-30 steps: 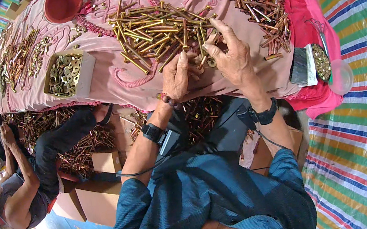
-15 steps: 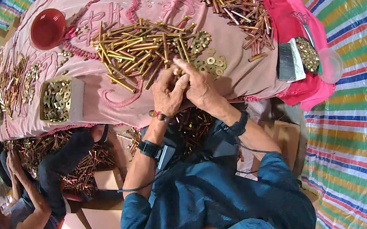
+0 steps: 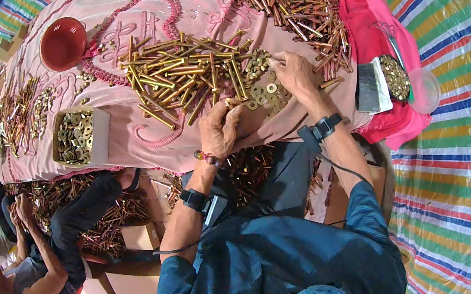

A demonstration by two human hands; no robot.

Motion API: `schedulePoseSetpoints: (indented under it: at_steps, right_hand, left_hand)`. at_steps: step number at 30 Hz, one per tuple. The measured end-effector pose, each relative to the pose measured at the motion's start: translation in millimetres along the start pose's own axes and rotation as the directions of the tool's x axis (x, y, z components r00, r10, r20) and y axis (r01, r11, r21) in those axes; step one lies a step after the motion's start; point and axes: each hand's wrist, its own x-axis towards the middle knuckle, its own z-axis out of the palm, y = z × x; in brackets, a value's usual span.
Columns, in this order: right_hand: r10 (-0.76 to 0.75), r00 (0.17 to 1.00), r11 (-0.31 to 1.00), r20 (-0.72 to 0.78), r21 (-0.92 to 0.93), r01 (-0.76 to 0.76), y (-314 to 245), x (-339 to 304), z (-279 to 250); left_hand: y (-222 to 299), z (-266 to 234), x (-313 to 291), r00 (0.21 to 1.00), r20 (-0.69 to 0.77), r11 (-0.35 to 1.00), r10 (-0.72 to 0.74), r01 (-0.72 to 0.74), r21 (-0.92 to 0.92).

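My left hand is closed in front of the bolt pile. From its thumb and fingertips pokes the end of a gold-coloured bolt, mostly hidden by the fingers. Further right, my right hand reaches over the cloth with thumb and forefinger drawn together beside a heap of small brass nuts. What is between those fingertips, if anything, is too small to make out. Flat round washers lie between my two hands. Behind them spreads a heap of long gold-coloured bolts.
A red-brown bowl and an open box of washers stand on the left. Copper-coloured rods are heaped at the far right, near a black phone-like slab and a container of small parts. Another person sits at the left.
My hands were together over the washers. The right hand has moved right and away to the nuts; the left has dropped slightly nearer, still closed.
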Motion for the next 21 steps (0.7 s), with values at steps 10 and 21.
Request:
schedulePoseSetpoints:
  at_steps: [10, 21]
  right_hand:
    - [-0.117, 0.984, 0.993, 0.134, 0.045, 0.112, -31, 4, -1]
    - [-0.265, 0.892, 0.693, 0.366, 0.716, -0.088, -62, -50, -19]
  left_hand:
    - [-8, -2, -2, 0.999, -0.013, 0.997, 0.05, -0.049, 0.063]
    - [-12, -4, 0, 0.995, 0.027, 0.991, 0.091, -0.093, 0.1]
